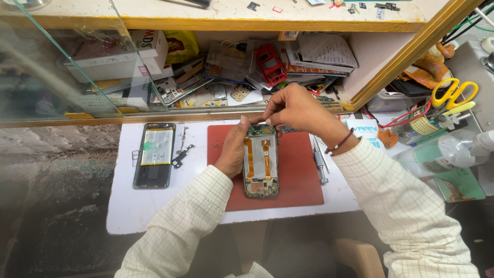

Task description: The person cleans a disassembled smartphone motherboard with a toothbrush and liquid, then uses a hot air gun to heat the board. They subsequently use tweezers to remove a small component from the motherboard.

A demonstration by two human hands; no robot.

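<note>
Steadying the opened smartphone chassis with orange flex cables and bare circuit boards [261,163] from its left edge, the left hand [232,149] wraps thumb and fingers along the frame's side, holding it flat on the red rectangular work mat [298,170] that lies on the white table top [128,206]. Bent over the phone's top end, the right hand [293,109] has its fingertips [266,119] pinched narrowly together at the upper board; whether anything small sits between them cannot be told. Just right of the mat lies a slim metal screwdriver [320,163]. Well to the left rests a second opened phone body with a pale green battery [155,153], small dark loose parts [181,154] beside it. Yellow-handled scissors [453,92] sit at the far right
</note>
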